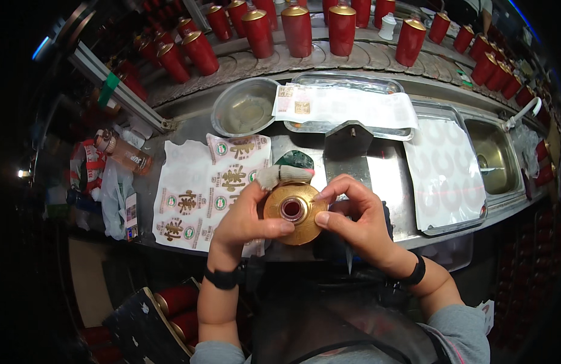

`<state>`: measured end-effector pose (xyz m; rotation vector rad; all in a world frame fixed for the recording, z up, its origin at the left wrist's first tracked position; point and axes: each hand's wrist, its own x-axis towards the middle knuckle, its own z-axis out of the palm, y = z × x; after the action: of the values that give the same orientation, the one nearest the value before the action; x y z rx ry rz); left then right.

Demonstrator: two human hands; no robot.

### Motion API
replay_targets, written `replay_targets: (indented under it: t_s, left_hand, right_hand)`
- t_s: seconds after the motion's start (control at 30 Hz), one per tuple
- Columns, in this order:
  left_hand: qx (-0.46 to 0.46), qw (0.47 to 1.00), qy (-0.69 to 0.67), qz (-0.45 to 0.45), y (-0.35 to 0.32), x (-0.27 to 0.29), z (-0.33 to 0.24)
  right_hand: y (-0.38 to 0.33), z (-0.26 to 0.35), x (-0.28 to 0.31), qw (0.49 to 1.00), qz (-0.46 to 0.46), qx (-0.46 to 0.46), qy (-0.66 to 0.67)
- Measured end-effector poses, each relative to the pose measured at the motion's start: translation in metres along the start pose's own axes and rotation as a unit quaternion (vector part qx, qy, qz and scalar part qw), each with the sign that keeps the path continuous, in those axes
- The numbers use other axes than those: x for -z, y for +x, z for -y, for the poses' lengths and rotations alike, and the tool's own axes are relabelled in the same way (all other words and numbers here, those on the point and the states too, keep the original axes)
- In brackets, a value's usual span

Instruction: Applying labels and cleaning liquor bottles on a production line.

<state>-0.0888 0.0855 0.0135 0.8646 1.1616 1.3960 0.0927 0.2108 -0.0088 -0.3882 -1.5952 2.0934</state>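
Gold, with a smooth shine, the round top of the bottle (pixel 302 233) faces up to you, near the front edge of the metal table (pixel 403 209). Your left hand (pixel 247 219) is clamped around it: the thumb lies across the gold top, and fingers in cloth covers (pixel 285 175) go to the far side. Your right hand (pixel 360 223) comes from the other side, with thumb and first fingertip touching the gold near its outer edge. I cannot tell if they pinch something thin.

The wall under the top is hidden from this view, but I judge it is stiff and will not give when you squeeze. It is probably hard like glass or ceramic, with moderate weight, so a fall could chip it. The shiny surface may be slippery for bare skin; the cloth covers should help you to grip. Best take hold around the wide shoulder or the body below, with the left hand bearing the weight, and keep only light fingertips on the gold. The narrow neck gives less to hold.
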Motion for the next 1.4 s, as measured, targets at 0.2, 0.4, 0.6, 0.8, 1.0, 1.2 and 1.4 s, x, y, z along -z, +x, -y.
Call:
replay_targets:
  t_s: [0.2, 0.4, 0.6, 0.8, 1.0, 1.2, 1.4]
  left_hand:
    - [-0.049, 0.984, 0.031, -0.170, -0.017, -0.041, 0.009]
    - [-0.016, 0.996, 0.014, 0.085, 0.013, 0.006, 0.000]
    - [-0.036, 0.997, 0.042, -0.054, -0.011, -0.014, 0.005]
    - [-0.057, 0.995, 0.027, -0.076, -0.011, -0.017, 0.014]
    - [-0.063, 0.996, 0.017, -0.067, -0.013, -0.016, 0.016]
    - [-0.077, 0.995, 0.011, -0.054, -0.012, -0.015, 0.019]
    - [-0.083, 0.995, 0.021, -0.052, -0.009, -0.012, 0.022]
  right_hand:
    - [-0.004, -0.001, -0.003, 0.999, -0.010, 0.033, -0.030]
    - [-0.011, 0.003, -0.001, 0.999, -0.032, 0.001, -0.017]
    - [-0.003, 0.005, -0.007, 0.998, -0.020, -0.005, -0.060]
    - [0.004, -0.001, -0.006, 0.999, -0.009, 0.011, -0.044]
    - [-0.001, -0.003, 0.001, 0.998, 0.018, 0.030, -0.056]
    - [0.001, -0.002, 0.004, 0.998, 0.026, 0.007, -0.063]
    - [0.004, -0.008, 0.009, 0.999, 0.039, -0.017, -0.026]
